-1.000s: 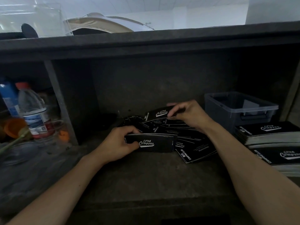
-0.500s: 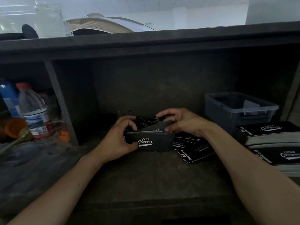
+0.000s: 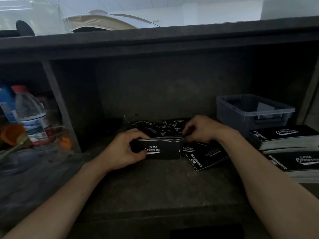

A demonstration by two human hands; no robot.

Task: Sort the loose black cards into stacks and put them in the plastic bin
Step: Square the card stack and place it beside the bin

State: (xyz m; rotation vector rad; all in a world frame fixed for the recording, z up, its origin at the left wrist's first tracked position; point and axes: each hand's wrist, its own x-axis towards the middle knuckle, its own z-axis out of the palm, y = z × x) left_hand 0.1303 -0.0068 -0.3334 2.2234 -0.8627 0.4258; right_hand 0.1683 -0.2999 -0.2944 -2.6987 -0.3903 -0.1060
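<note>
On the dark shelf [image 3: 155,183], left hand [image 3: 126,150] gripped the card stack [image 3: 162,150], thumb across its face; right hand [image 3: 198,130] pinched its right end. Loose cards [image 3: 208,156] lay just beyond and right of it, plastic bin [image 3: 250,112] far right. Advisable: square edges before adding more.

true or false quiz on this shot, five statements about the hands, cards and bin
1. The left hand grips a stack of black cards. True.
2. The right hand is inside the plastic bin. False: it is at the stack's right end, left of the bin.
3. Loose cards lie behind and beside the stack. True.
4. The water bottle stands right of the bin. False: it stands far left.
5. Tall card stacks lie in front of the bin. True.
</note>
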